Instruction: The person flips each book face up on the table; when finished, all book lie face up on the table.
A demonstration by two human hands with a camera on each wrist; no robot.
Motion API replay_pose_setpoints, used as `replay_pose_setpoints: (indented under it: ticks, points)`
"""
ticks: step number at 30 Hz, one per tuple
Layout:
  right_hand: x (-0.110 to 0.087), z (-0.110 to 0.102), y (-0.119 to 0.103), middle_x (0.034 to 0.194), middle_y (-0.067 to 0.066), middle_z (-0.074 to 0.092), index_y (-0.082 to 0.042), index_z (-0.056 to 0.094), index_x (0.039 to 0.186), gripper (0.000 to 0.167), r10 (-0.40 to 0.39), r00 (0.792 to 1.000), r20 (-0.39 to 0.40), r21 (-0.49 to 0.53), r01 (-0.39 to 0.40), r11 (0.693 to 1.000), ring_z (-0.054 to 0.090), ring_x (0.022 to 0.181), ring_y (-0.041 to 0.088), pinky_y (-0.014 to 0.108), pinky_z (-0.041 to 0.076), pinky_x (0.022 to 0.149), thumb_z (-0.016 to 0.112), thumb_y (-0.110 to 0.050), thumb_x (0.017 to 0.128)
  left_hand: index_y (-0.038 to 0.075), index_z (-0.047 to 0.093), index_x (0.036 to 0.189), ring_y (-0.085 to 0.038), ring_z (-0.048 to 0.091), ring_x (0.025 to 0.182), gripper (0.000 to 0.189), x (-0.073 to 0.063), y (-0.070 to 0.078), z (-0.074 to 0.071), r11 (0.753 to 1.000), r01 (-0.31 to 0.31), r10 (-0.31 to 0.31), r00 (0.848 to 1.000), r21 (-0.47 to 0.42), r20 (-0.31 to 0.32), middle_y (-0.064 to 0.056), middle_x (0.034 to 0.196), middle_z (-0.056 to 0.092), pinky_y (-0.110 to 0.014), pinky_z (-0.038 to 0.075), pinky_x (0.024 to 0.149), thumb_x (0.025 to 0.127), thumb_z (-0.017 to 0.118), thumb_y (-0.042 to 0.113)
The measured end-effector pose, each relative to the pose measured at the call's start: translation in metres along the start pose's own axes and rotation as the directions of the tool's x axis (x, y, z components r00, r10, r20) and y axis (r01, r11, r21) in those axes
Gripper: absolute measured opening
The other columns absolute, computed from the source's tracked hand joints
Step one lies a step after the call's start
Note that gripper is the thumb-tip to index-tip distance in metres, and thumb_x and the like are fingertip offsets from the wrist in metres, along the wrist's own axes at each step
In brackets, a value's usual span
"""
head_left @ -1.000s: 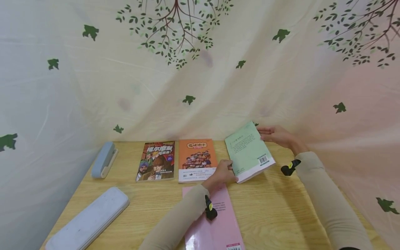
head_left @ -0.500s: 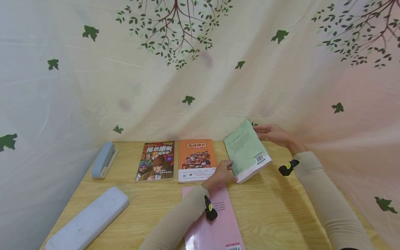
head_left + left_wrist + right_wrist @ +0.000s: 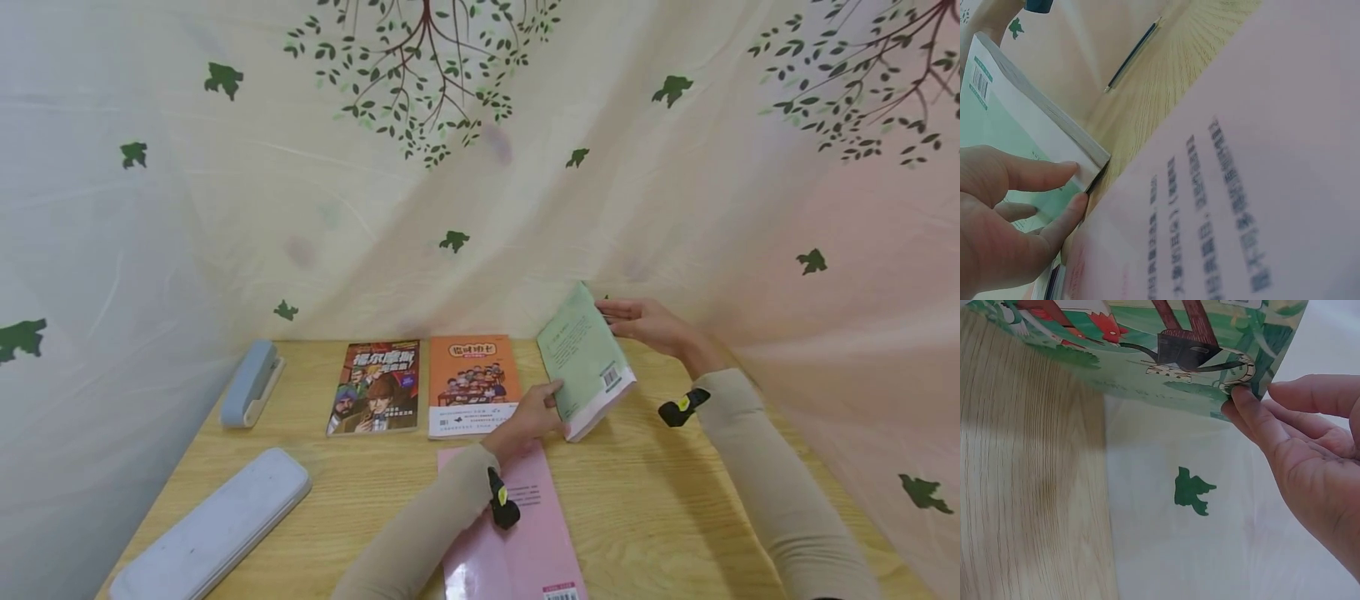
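A green book point(image 3: 581, 354) with a white lower band stands tilted at the back right of the table, its barcode cover towards me. My left hand point(image 3: 528, 421) pinches its lower left corner at the spine; in the left wrist view one fingertip lies on the white band point(image 3: 1088, 172). At the book's upper right edge, my right hand point(image 3: 648, 325) touches the other cover with nearly straight fingers. That illustrated cover point(image 3: 1191, 353) shows in the right wrist view, the thumb beside its edge. Below my left forearm lies a pink book point(image 3: 525, 525), partly covered.
A comic-style book point(image 3: 375, 387) and an orange book point(image 3: 472, 383) lie side by side at the back. On the left are a blue stapler-like thing point(image 3: 251, 383) and a long whitish case point(image 3: 213, 525). A pencil point(image 3: 1133, 56) lies on the table in the left wrist view.
The green book has turned about its left side, its right edge swinging up and leftward. My right hand has moved left with it; the left hand stays nearly in place.
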State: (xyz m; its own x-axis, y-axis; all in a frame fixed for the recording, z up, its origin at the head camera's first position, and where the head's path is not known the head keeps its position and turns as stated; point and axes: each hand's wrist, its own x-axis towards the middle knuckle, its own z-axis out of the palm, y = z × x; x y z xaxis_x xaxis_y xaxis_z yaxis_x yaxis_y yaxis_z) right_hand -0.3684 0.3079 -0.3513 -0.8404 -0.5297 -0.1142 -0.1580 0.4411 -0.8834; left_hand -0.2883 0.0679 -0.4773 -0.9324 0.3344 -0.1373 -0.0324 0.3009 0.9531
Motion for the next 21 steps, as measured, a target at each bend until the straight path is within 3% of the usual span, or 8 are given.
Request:
replay_pose_setpoints:
  ticks: [2,5,8,12,16,21]
  points:
    - [0.001,0.002,0.001,0.167,0.021,0.024,0.001,0.024,0.16,0.06,-0.017,1.0,-0.002,0.021,0.017,1.0,0.026,0.153,0.04,0.023,0.049,0.107,0.05,-0.008,0.106,0.01,0.04,0.156,-0.024,0.055,0.122,0.094,0.0,0.0,-0.002,1.0,-0.009,0.009,1.0,-0.004,0.013,-0.017,0.149,0.052,-0.03,0.058,0.093,0.074,0.078,-0.014]
    - [0.003,0.006,0.002,0.167,0.021,0.024,0.001,0.023,0.16,0.061,-0.042,0.999,0.0,0.051,0.042,0.998,0.025,0.153,0.041,0.017,0.05,0.101,0.051,-0.008,0.106,0.01,0.041,0.156,-0.026,0.057,0.123,0.092,0.0,0.0,-0.005,1.0,-0.031,0.031,0.999,-0.006,0.027,-0.018,0.15,0.051,-0.031,0.059,0.091,0.075,0.077,-0.012]
    - [0.006,0.011,0.004,0.166,0.021,0.025,0.0,0.024,0.16,0.062,-0.065,0.998,-0.002,0.077,0.065,0.995,0.025,0.153,0.041,0.018,0.051,0.101,0.052,-0.01,0.106,0.015,0.043,0.156,-0.029,0.057,0.126,0.088,-0.001,0.002,-0.008,0.999,-0.033,0.034,0.999,-0.022,0.03,-0.017,0.151,0.052,-0.032,0.058,0.093,0.078,0.077,-0.008]
    - [0.01,0.017,0.007,0.165,0.02,0.03,-0.004,0.029,0.16,0.061,-0.098,0.995,-0.009,0.076,0.099,0.992,0.033,0.15,0.036,0.019,0.052,0.1,0.055,-0.012,0.105,0.02,0.047,0.154,-0.031,0.057,0.126,0.081,-0.001,0.007,-0.011,0.991,-0.037,0.041,0.999,-0.128,0.028,-0.013,0.152,0.051,-0.032,0.058,0.093,0.082,0.073,-0.005]
    - [0.014,0.023,0.009,0.163,0.022,0.034,-0.005,0.032,0.159,0.06,-0.131,0.991,-0.003,0.08,0.131,0.988,0.046,0.143,0.022,0.023,0.054,0.101,0.055,-0.011,0.105,0.016,0.047,0.154,-0.035,0.057,0.129,0.073,-0.005,0.017,-0.015,0.975,-0.081,0.089,0.996,-0.206,0.031,-0.013,0.154,0.049,-0.036,0.058,0.097,0.087,0.07,-0.002]
    - [0.02,0.03,0.012,0.161,0.024,0.035,-0.004,0.032,0.159,0.059,-0.175,0.984,0.018,0.103,0.173,0.98,0.052,0.136,0.011,0.025,0.054,0.101,0.055,-0.01,0.105,0.011,0.043,0.156,-0.039,0.057,0.131,0.069,-0.006,0.028,-0.02,0.955,-0.128,0.144,0.989,-0.267,0.039,-0.02,0.153,0.048,-0.041,0.058,0.1,0.092,0.066,-0.002]
